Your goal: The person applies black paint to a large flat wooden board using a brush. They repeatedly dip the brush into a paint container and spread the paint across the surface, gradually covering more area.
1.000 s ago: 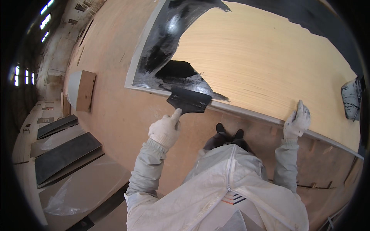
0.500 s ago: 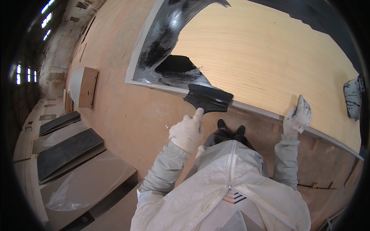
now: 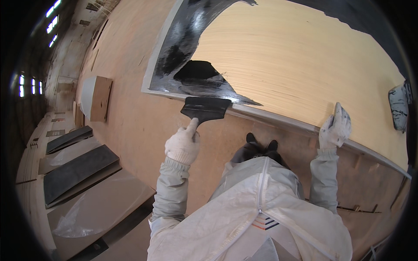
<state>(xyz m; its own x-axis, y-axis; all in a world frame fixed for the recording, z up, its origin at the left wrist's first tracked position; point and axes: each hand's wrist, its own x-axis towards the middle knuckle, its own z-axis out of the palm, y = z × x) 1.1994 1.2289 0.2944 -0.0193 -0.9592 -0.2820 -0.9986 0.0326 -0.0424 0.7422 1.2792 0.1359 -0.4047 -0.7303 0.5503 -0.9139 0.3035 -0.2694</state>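
Note:
My left hand [image 3: 182, 145], in a white knit glove, grips the handle of a wide black spreader [image 3: 205, 108], its index finger laid along the handle. The spreader's blade is at the near edge of a pale wooden panel [image 3: 300, 61], by the left corner. Glossy black coating [image 3: 174, 56] covers the panel's left margin, with a thick dark pool [image 3: 196, 71] and a thin streak running right along the near edge. My right hand [image 3: 335, 127], its glove stained black, lies on the panel's near edge with fingers stretched and nothing held.
A black-smeared light container [image 3: 398, 108] stands at the panel's right side. On the brown floor to the left lie several dark and grey panels [image 3: 80, 174], some under clear plastic film [image 3: 76, 219]. A pale box-like block [image 3: 96, 98] stands beyond them.
My left hand and the spreader have moved left along the near edge. A pointed black streak now shows on the wood where the spreader was. My right hand has barely shifted.

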